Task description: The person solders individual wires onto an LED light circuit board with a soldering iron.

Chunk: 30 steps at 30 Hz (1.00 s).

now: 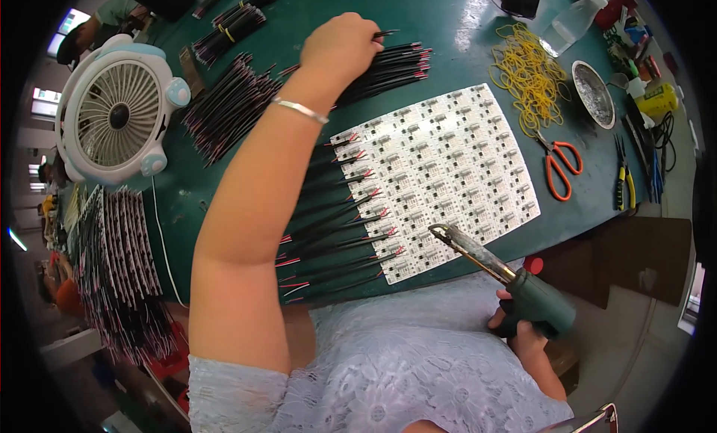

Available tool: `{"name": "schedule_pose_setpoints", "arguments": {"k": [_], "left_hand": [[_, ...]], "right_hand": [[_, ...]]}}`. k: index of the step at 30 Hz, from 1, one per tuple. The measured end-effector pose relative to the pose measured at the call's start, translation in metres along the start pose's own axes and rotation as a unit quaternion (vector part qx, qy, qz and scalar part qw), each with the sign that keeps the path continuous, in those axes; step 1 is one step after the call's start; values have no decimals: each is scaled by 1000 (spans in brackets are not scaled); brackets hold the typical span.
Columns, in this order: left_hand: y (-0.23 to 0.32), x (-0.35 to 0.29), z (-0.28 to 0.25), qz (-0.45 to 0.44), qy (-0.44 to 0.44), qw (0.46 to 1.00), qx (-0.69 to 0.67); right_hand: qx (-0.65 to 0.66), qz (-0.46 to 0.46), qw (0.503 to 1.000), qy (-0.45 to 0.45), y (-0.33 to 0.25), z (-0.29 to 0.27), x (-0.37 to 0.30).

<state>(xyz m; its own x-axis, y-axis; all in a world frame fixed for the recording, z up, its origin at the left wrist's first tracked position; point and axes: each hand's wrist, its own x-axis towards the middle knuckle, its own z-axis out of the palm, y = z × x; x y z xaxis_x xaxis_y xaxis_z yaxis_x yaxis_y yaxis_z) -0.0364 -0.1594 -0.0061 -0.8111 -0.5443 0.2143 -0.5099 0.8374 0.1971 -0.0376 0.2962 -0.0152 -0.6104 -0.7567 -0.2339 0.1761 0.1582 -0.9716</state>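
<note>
My left hand [337, 50], a silver bangle on its wrist, reaches over a pile of short black cables [396, 73] with red ends. Its fingers are closed on a black cable [385, 34], whose end pokes out past them. At the lower right my right hand [526, 336] grips the handle of a dark green soldering gun [539, 304]. The gun's metal tip points up and left, over the near part of a white circuit board panel [448, 145]. Rows of small components cover the panel. Along its left edge, several black cables [336, 231] with red wires are attached.
A white fan [118, 118] stands at the left, near more cable piles [228, 108]. At the right lie yellow rubber bands [526, 74], orange-handled scissors [560, 168], a metal bowl [594, 94], yellow-handled pliers [624, 183] and a clear bottle [573, 22].
</note>
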Motion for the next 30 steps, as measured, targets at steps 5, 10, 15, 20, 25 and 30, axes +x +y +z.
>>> {"name": "schedule_pose_setpoints", "arguments": {"k": [5, 10, 15, 20, 25, 30], "left_hand": [[13, 16, 19, -55, -64, 996, -6], [18, 3, 16, -27, 8, 998, 50], [30, -11, -8, 39, 31, 997, 53], [11, -18, -13, 63, 76, 992, 76], [43, -91, -64, 213, 139, 967, -3], [65, -196, -65, 199, -99, 972, -72]], "right_hand": [[2, 2, 1000, -14, -3, -6, -4], [-3, 2, 1000, -18, 1, -10, -3], [12, -25, 1000, 5, 5, -8, 2], [16, 11, 1000, 5, -9, 0, 5], [-3, 7, 1000, 22, -9, -8, -2], [25, 5, 999, 43, -13, -4, -1]]}}
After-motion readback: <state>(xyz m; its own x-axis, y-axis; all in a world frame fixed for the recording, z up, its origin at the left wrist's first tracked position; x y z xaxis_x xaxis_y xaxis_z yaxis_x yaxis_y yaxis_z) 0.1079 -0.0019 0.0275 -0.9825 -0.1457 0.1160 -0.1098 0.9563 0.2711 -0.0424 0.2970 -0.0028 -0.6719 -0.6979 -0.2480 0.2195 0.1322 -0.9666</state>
